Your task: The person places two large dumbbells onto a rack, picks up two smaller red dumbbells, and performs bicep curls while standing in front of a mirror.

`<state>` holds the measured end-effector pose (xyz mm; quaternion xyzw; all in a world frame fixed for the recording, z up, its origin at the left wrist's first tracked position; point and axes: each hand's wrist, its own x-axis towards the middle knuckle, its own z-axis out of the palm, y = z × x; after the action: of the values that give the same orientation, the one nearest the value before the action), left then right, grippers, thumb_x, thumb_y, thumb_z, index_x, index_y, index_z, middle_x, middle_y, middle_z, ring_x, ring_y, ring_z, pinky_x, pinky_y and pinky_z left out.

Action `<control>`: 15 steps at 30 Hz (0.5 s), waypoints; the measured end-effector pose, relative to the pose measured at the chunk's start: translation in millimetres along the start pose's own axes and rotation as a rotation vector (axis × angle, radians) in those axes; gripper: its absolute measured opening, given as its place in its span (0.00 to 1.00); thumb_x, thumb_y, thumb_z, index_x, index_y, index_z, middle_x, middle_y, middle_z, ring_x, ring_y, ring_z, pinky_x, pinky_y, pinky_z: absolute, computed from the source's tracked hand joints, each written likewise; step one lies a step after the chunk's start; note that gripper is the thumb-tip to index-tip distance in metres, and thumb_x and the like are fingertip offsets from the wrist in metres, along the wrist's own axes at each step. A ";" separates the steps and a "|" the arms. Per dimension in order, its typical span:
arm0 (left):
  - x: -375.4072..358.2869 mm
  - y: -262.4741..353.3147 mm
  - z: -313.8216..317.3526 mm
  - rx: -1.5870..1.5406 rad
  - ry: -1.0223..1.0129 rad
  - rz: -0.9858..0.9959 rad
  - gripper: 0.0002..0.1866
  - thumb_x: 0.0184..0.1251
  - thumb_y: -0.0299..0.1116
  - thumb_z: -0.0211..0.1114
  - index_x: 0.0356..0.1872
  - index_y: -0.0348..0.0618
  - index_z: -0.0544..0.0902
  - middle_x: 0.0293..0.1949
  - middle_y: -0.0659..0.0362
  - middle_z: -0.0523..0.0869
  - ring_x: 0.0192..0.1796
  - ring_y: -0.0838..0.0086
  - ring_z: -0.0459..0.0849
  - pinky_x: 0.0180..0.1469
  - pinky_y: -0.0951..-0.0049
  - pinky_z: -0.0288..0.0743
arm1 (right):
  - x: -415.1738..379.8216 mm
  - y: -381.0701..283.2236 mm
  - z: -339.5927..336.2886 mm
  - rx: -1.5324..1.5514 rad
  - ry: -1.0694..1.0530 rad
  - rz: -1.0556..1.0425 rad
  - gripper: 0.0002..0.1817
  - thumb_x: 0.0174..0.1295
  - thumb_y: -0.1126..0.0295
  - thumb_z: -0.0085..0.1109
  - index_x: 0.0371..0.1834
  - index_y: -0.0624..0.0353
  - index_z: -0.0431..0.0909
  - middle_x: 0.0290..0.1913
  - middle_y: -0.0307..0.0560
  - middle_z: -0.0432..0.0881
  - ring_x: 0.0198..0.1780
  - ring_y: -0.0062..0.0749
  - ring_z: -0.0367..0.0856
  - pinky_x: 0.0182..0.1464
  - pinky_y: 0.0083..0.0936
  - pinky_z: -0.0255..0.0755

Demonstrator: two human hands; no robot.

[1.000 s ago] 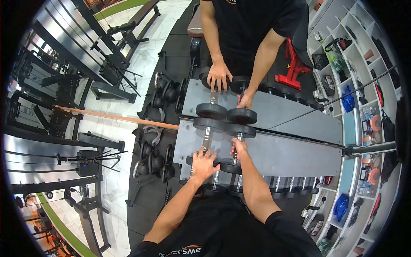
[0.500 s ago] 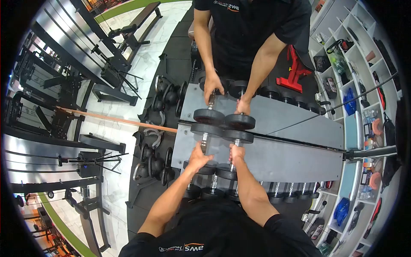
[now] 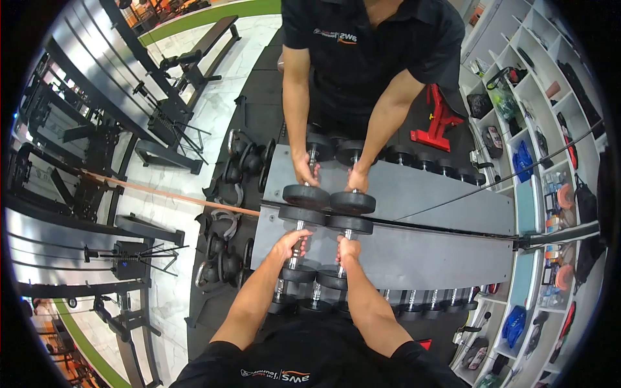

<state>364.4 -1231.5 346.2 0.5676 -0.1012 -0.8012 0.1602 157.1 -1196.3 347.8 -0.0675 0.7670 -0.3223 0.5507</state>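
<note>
Dumbbells (image 3: 294,261), one inside each curled hand (image 3: 286,244)

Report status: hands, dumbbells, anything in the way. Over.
Left hand gripping left dumbbell; right hand gripping right dumbbell. Dumbbells side by side over grey rack top, resting or lifted unclear. Mirror close beyond their far ends.

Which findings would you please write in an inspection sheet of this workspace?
Surface: grey rack top, meeting the mirror.
Job's things: left dumbbell and right dumbbell, side by side over the top; whether lifted, cannot tell.
Clutter: kettlebells at left; smaller dumbbells along the near edge.
Hands: left hand and right hand, each closed around its dumbbell's handle.
Cables: thin dark line across the mirror; possibly a cable.
Surroundings: white shelves right; weight machine left.
</note>
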 end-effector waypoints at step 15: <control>-25.7 7.0 26.2 0.206 0.127 0.110 0.24 0.56 0.50 0.76 0.38 0.38 0.81 0.31 0.53 0.84 0.28 0.63 0.85 0.31 0.62 0.81 | -8.0 -5.9 0.0 -0.028 0.043 0.000 0.14 0.53 0.68 0.63 0.15 0.58 0.69 0.13 0.41 0.68 0.10 0.29 0.64 0.13 0.32 0.59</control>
<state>348.6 -1229.0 379.9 0.6244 -0.2036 -0.7389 0.1509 158.7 -1197.2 357.5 -0.0685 0.7832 -0.3128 0.5330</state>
